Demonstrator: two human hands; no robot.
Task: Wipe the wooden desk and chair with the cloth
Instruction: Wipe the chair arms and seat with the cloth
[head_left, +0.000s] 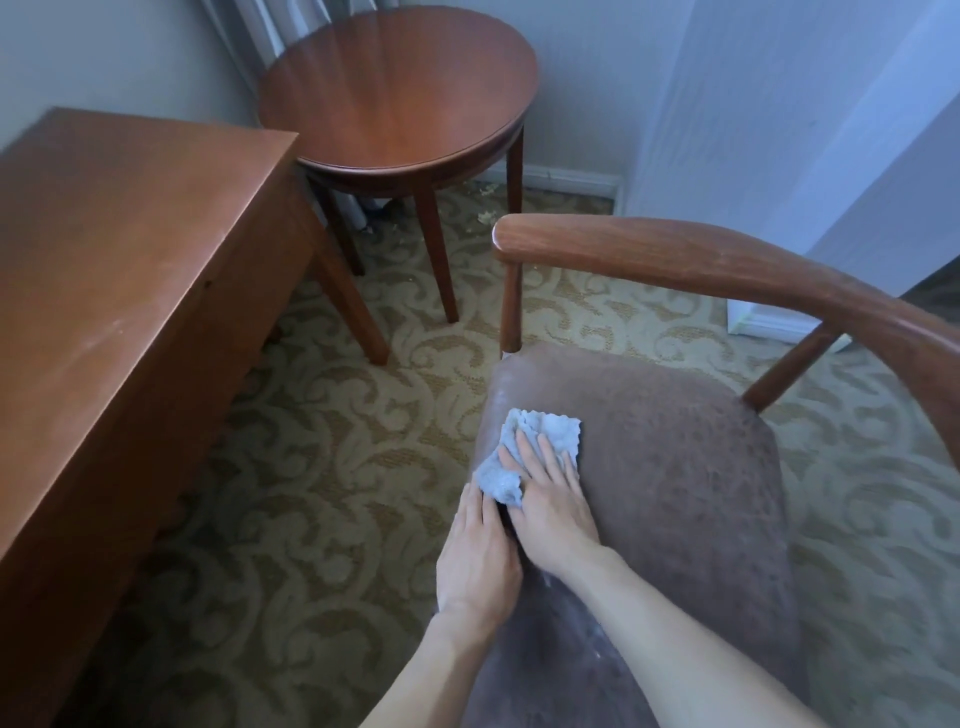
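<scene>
Two hands, right fingers (540, 457) flat on cloth (524, 457), chair (675, 467) seat

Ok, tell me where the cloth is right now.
In the head view, the cloth lies on the left front part of the chair seat, pressed flat under the right hand, with the left hand beside it.

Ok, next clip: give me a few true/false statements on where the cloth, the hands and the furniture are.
1. The cloth lies on the chair seat. True.
2. The right hand presses flat on the cloth. True.
3. The left hand rests on the desk. False: it is at the seat's left edge, beside the cloth.
4. The round table holds a lamp. False: nothing shows on its top.
5. The chair's wooden armrest is being wiped. False: the cloth is on the cushion.
</scene>
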